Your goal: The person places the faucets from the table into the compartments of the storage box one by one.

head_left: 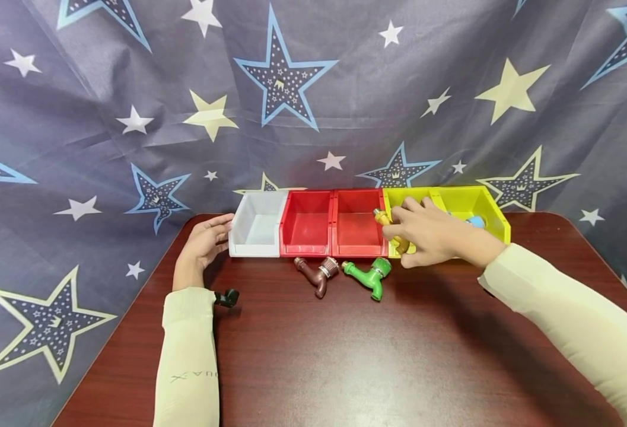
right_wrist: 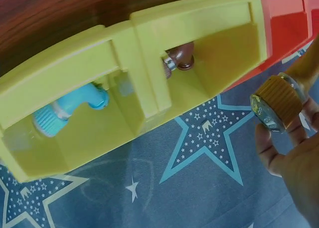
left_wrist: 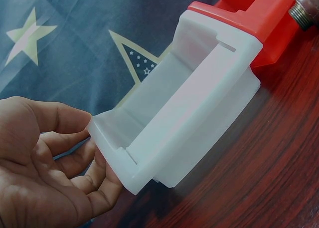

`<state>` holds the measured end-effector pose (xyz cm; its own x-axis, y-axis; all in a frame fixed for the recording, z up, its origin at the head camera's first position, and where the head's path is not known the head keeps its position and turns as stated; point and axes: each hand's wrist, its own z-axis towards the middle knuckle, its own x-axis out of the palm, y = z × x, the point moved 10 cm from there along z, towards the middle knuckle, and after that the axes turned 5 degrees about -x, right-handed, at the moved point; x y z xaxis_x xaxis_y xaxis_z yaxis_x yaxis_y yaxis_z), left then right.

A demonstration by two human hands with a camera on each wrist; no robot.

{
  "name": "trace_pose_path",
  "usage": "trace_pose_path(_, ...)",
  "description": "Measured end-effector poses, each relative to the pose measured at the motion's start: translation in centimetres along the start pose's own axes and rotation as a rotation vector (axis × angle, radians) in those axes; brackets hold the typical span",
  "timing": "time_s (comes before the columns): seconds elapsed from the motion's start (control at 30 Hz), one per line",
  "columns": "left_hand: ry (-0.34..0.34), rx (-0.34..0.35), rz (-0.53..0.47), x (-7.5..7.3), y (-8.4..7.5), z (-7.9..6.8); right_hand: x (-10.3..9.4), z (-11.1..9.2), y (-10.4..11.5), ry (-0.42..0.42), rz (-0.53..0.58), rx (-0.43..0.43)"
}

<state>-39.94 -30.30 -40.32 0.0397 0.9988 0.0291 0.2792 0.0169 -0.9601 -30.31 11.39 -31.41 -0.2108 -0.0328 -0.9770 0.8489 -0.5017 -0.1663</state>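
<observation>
My right hand [head_left: 425, 231] holds a yellow tap [head_left: 381, 217] over the near yellow bin [head_left: 393, 196]; in the right wrist view its ribbed knob [right_wrist: 277, 102] faces the camera beside the fingers. That bin holds a brown tap [right_wrist: 180, 56], while a blue tap [right_wrist: 75, 106] lies in the end yellow bin [right_wrist: 75, 155]. At the far left, my left hand [head_left: 202, 240] touches the outer side of the white bin [left_wrist: 199, 108], fingertips against its wall and rim. Another brown tap [head_left: 318, 276] and a green tap [head_left: 369, 277] lie on the table before the red bins.
Two red bins [head_left: 306, 222] stand between the white and yellow ones, forming one row along the back of the dark wooden table [head_left: 345, 362]. A star-patterned cloth [head_left: 345, 136] hangs right behind the row. A black wrist-camera piece [head_left: 226, 298] juts from the left sleeve.
</observation>
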Motion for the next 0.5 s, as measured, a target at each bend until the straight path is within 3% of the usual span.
trace_pose_path(0.5,0.002,0.000,-0.012,0.0,0.0,0.1,0.2,3.6,-1.9,0.021,0.046,0.101)
